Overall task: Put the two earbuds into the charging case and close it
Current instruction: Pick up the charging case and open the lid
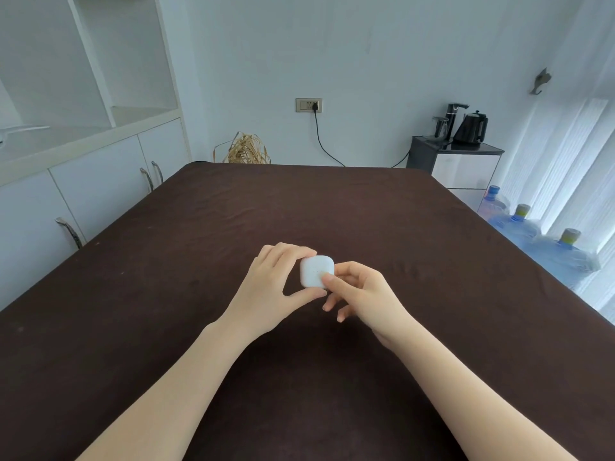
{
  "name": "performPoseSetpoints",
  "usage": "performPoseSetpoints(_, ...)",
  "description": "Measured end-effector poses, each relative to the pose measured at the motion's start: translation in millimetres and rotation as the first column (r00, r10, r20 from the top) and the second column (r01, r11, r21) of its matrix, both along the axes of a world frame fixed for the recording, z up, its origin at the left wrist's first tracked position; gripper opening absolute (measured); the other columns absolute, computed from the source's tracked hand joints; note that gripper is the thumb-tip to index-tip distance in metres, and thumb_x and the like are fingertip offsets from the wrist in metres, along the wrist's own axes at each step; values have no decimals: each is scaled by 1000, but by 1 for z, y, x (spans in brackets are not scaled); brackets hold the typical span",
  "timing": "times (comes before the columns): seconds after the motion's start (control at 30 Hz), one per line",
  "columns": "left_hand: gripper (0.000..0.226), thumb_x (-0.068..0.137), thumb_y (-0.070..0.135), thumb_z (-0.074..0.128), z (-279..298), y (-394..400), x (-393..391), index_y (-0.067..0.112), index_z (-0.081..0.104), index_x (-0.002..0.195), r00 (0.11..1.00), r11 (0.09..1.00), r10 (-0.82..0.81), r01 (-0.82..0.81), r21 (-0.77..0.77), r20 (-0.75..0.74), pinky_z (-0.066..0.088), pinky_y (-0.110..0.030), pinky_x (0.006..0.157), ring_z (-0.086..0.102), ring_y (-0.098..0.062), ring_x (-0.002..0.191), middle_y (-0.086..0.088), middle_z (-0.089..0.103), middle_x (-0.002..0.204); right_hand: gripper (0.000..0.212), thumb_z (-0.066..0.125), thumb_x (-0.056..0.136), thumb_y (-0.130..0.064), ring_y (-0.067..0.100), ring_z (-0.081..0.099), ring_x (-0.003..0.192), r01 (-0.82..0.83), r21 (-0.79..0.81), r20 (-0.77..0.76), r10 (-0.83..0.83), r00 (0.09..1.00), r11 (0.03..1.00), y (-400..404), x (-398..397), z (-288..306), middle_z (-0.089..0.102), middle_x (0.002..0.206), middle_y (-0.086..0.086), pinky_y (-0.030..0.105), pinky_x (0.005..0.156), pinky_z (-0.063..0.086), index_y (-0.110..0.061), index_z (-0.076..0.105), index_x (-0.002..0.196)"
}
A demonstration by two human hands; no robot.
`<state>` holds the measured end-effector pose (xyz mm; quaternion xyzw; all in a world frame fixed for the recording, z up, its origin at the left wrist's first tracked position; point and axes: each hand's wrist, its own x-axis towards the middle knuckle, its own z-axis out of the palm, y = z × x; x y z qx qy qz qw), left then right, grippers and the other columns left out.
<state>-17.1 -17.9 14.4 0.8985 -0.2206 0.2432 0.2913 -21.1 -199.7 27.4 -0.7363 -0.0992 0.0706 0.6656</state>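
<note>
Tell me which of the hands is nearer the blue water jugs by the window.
Right. The right hand holds the white case from the side facing the water jugs; the left hand grips the case's opposite side, farther from them.

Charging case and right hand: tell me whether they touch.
Touching. The head view shows the right hand with its thumb tip pressed on the front of the white charging case, which the left hand also grips.

earbuds unseen, case (316,271) lid seam unclear

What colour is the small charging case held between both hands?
White, the small rounded charging case shows best in the head view.
</note>
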Motion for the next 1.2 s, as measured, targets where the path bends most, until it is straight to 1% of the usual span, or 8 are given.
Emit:
performPoseSetpoints(0.1, 48, 78, 59, 53, 3, -2, -2, 34, 55, 118, 980, 979, -57, 18, -201, -190, 34, -13, 80, 48, 0, 104, 19, 60, 113, 19, 62, 90, -19, 12, 64, 61, 17, -30, 56, -16, 998, 999, 0, 0, -2, 70, 86, 3, 26, 47, 47, -7, 63, 105)
performPoseSetpoints(0.27, 29, 83, 47, 56, 9, -1, -2, 30, 67, 104, 964, 922, -98, -6, -387, -247, 39, -11, 66, 57, -1, 88, 14, 68, 101, 16, 63, 90, -12, 13, 62, 60, 8, -47, 126, -2, 992, 999, 0, -1, -4, 69, 88, -2, 27, 48, 45, -9, 62, 105)
performPoseSetpoints(0.53, 16, 84, 36, 67, 16, 0, -5, 30, 69, 99, 942, 924, -115, -15, -382, -314, 39, -10, 62, 56, 0, 80, 14, 68, 95, 13, 57, 92, -8, 3, 57, 54, 41, -110, 238, -13, 971, 993, 2, -2, -6, 65, 79, -9, 23, 49, 45, -17, 60, 101)
performPoseSetpoints(0.73, 12, 88, 34, 64, 22, -1, -7, 26, 73, 91, 913, 865, -154, -60, -498, -378, 51, -31, 79, 66, -16, 89, 8, 73, 93, 20, 55, 92, -5, 11, 61, 64, 5, -97, 262, 20, 965, 995, 3, -2, -9, 68, 94, -5, 25, 51, 47, -21, 60, 103)
performPoseSetpoints(0.83, 15, 90, 30, 60, 24, -3, -10, 24, 73, 87, 909, 839, -153, -87, -537, -387, 48, -19, 74, 65, -5, 79, 6, 73, 84, 21, 56, 92, -5, 12, 61, 64, -8, -93, 256, 32, 966, 996, 4, -2, -9, 68, 95, -5, 25, 52, 48, -23, 60, 103)
performPoseSetpoints(0.93, 22, 92, 32, 57, 26, -6, -11, 19, 73, 85, 898, 807, -147, -133, -575, -414, 41, -4, 59, 56, 9, 59, 20, 68, 65, 20, 55, 93, -6, 13, 62, 64, -21, -72, 232, 37, 972, 997, 4, -2, -9, 67, 99, 9, 26, 55, 52, -18, 59, 109)
performPoseSetpoints(1.03, 30, 92, 37, 55, 25, -8, -11, 15, 74, 85, 883, 779, -147, -175, -602, -446, 39, -1, 57, 54, 11, 52, 18, 67, 63, 20, 56, 93, -9, 14, 63, 66, -45, -48, 204, 53, 978, 998, 5, -3, -9, 66, 103, 17, 31, 62, 58, -12, 57, 113)
performPoseSetpoints(1.2, 28, 92, 39, 54, 22, -10, -12, 20, 74, 87, 880, 794, -147, -167, -584, -452, 39, -1, 56, 54, 12, 55, 23, 66, 62, 19, 56, 94, -11, 12, 66, 69, -44, -11, 167, 46, 985, 999, 4, -3, -9, 67, 99, 9, 34, 70, 61, -9, 57, 113)
